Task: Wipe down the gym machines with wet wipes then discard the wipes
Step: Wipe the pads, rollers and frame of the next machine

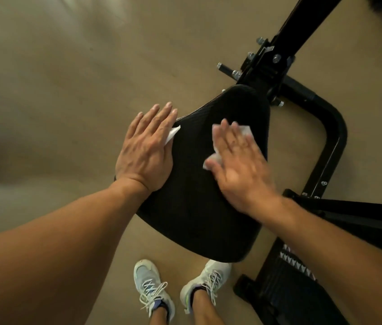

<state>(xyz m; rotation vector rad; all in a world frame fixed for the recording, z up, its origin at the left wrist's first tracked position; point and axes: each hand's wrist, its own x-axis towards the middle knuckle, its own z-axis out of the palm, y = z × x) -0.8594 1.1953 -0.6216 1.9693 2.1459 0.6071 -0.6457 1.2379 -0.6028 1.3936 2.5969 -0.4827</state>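
Black textured padding is what we are working on: the seat pad (199, 195) of a gym machine, wide toward us and narrowing toward the black frame (302, 26) and its bolted bracket (265, 59). We have a wipe under each palm. Our left hand (147, 146) lies flat with straight fingers at the pad's left edge, pressing a white wipe (172, 134) of which only a corner shows beside the index finger. Our right hand (239, 160) is likewise spread flat, fingers straight, pressing a second wipe (218, 146) onto the middle of the pad; white edges stick out around the fingertips and by the thumb (this hand is blurred, so it is probably mid-stroke). To do this step well, we judge that both palms should keep even pressure so the wipes slide with the hands rather than bunching, and that strokes should overlap from the narrow end down to the wide edge nearest our shoes (178, 285). The left edge and rolled rim deserve a pass, since a flat palm tends to skip them. The lower half of the pad looks uncovered by either hand just now, so that is likely next. We see no bin in view over the beige floor (56, 78), so discarding waits.
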